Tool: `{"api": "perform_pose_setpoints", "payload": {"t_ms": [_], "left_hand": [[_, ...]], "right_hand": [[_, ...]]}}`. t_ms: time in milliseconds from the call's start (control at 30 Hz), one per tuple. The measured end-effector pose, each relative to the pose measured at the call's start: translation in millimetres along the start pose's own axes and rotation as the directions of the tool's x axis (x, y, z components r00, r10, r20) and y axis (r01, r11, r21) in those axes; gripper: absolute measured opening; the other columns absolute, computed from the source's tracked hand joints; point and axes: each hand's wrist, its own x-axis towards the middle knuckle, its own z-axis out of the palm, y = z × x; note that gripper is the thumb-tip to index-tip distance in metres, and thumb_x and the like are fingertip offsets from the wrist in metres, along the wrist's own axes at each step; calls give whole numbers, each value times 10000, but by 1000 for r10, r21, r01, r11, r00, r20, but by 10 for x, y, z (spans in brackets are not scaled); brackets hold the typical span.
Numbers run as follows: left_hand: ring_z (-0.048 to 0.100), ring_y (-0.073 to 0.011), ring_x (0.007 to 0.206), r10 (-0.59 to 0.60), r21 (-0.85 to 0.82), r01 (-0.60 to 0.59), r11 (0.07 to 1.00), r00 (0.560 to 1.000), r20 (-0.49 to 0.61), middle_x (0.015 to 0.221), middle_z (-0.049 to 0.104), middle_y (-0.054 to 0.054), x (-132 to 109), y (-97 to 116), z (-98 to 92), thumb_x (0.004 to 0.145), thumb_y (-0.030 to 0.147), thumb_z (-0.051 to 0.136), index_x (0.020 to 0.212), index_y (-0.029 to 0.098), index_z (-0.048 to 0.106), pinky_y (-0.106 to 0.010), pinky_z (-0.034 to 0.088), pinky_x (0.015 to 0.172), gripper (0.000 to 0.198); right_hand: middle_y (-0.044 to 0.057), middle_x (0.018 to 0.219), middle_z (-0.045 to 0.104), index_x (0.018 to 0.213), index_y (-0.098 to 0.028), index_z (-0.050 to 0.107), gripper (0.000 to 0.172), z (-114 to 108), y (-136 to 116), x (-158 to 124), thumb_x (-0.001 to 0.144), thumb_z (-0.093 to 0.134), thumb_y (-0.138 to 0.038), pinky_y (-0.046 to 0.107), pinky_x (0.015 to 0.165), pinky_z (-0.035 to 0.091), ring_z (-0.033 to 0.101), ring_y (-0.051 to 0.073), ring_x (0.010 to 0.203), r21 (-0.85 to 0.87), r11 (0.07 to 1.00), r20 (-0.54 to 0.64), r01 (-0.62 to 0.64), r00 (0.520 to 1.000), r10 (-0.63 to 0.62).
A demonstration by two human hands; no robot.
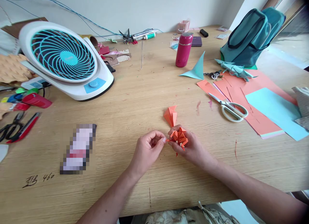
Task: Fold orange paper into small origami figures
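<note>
Both of my hands meet just above the wooden table (pixel 145 98) near its front middle. My right hand (pixel 190 148) cradles a small folded orange paper figure (pixel 179 137), fingers wrapped under it. My left hand (pixel 147 150) pinches a thin point at the figure's left side between thumb and forefinger. A second folded orange paper piece (pixel 171 115), fan-like, lies on the table just behind the hands.
Scissors (pixel 230 108) lie on orange and light blue paper sheets (pixel 263 111) at right. A magenta flask (pixel 183 49), a teal paper cone (pixel 196 69) and a teal backpack (pixel 251 34) stand behind. A white and teal fan (pixel 65 60) sits at left, tools beside it.
</note>
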Motion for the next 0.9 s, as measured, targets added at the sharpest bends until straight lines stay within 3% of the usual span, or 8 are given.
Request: {"api": "perform_pose_setpoints", "payload": {"t_ms": [333,567,733,900], "left_hand": [[460,-101,570,-42,2,42,999,991,127,652,579,11,22,-73,-34,912,406,603,746,158,619,-222,366,537,299],[481,-112,619,84,148,-107,983,984,155,681,556,20,20,-23,-60,974,341,517,768,175,567,-231,366,585,269],[467,-113,621,207,258,-245,934,964,169,683,515,39,26,-10,-74,987,274,508,811,189,537,-231,366,611,198],[501,-117,686,306,320,-355,878,932,194,775,549,22,23,-51,-78,1001,202,461,854,193,507,-232,381,660,154]], "right_hand": [[-34,760,613,993,-236,621,271,-33,4,17,755,702,-137,264,600,431,530,132,621,113,991,27,-71,997,68],[-6,770,622,884,-205,640,219,-45,9,42,748,788,-291,272,612,442,546,145,660,164,982,56,-92,995,84],[-14,785,591,959,-210,625,343,-39,79,46,719,832,-343,262,617,434,523,145,691,276,953,81,-126,991,107],[-12,807,568,896,-211,568,215,-57,136,33,811,740,-306,260,627,424,507,137,700,216,975,83,-55,996,37]]}}
